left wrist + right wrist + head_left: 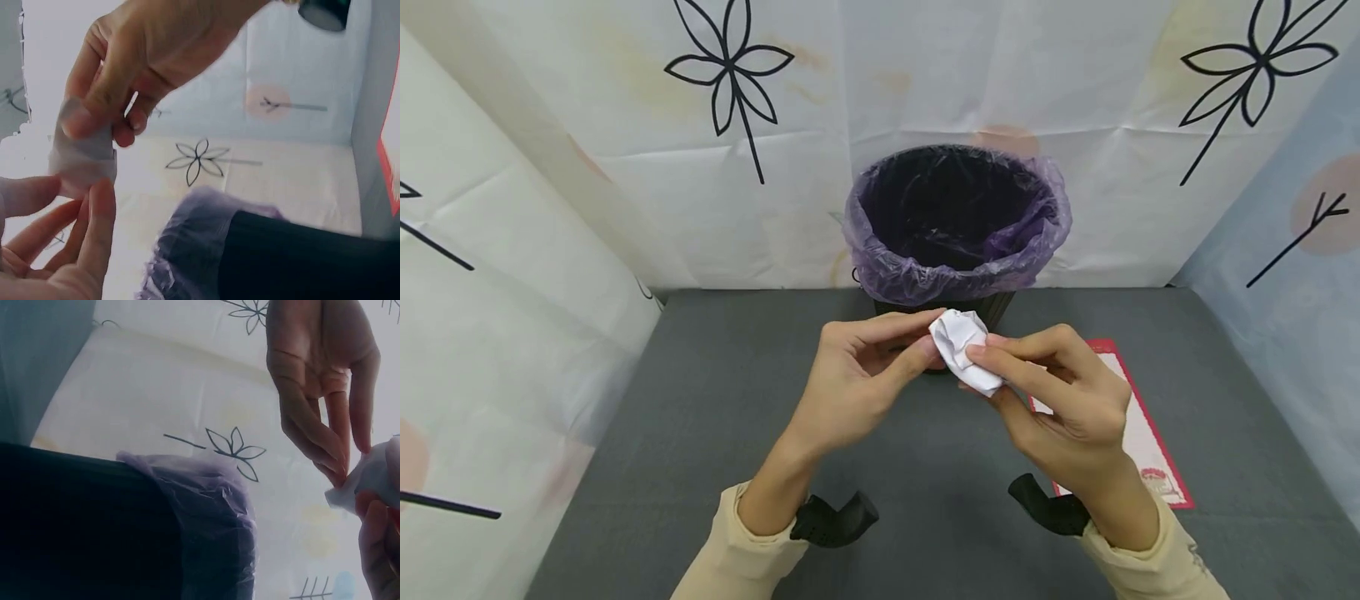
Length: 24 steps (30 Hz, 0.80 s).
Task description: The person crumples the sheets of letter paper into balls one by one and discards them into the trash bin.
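A crumpled ball of white paper [958, 346] is held in the air between both hands, in front of the bin's lower front. My left hand [853, 387] pinches its left edge between thumb and fingertips. From the other side, my right hand [1067, 400] grips it with thumb and curled fingers. The left wrist view shows the paper [81, 153] with thumbs and fingertips pressing it from above and below. In the right wrist view the paper [365, 478] sits at the right edge, partly covered by fingers.
Behind the hands stands a dark bin [947, 208] with a purple plastic liner [895, 275] folded over its rim. A red-bordered white sheet [1150, 442] lies on the grey table [715, 433], partly under the right arm. Patterned cloth [625, 192] walls the back and sides.
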Tool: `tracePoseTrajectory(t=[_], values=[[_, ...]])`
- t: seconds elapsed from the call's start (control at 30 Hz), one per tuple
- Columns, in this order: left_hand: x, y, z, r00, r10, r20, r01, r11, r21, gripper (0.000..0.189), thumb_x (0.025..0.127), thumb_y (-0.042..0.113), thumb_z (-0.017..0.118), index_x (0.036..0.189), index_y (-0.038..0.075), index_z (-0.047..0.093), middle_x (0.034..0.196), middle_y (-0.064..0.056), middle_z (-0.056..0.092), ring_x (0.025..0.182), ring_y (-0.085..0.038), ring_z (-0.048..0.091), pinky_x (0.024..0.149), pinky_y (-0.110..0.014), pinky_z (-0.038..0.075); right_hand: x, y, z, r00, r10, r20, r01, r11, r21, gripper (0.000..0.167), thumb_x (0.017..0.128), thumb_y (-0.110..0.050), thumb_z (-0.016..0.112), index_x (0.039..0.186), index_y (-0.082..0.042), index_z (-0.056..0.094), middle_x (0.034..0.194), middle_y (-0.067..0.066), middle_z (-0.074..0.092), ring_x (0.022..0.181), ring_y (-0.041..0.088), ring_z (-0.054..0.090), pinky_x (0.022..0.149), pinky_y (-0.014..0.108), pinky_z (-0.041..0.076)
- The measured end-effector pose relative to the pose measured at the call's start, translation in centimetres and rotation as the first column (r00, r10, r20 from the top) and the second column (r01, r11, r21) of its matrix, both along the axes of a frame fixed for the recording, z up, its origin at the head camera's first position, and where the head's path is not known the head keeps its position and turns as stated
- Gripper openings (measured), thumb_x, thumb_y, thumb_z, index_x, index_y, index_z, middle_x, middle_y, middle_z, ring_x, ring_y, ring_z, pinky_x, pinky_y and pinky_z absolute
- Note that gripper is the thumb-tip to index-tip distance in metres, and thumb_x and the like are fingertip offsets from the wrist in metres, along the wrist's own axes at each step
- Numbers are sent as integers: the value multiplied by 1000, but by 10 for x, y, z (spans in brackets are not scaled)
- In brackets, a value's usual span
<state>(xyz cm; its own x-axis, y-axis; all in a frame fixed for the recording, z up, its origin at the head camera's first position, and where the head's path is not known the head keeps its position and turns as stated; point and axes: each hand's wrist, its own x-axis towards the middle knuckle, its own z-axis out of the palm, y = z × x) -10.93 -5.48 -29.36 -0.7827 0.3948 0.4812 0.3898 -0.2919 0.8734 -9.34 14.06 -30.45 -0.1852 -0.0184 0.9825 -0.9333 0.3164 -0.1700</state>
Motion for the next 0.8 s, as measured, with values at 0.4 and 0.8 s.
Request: tracePoseTrajectory(t=[0.4, 0.8], values=[[4, 4, 1, 989, 55, 140, -60, 998, 33, 25, 92, -9, 67, 116, -16, 68, 106, -26, 72, 89, -20, 72, 81, -41, 60, 1, 2, -2, 993, 102, 66, -108, 989, 103, 31, 90, -25, 81, 93, 6, 77, 91, 25, 62, 74, 25, 60, 75, 19, 51], [6, 7, 1, 996, 94, -9, -94, 995, -30, 19, 88, -14, 70, 107, -15, 72, 103, -21, 71, 90, -29, 71, 77, -41, 61, 0, 27, 6, 517, 536, 667, -526, 814, -246, 34, 89, 19, 65, 123, 18, 61, 109, 21, 67, 93, 26, 69, 74, 29, 59]])
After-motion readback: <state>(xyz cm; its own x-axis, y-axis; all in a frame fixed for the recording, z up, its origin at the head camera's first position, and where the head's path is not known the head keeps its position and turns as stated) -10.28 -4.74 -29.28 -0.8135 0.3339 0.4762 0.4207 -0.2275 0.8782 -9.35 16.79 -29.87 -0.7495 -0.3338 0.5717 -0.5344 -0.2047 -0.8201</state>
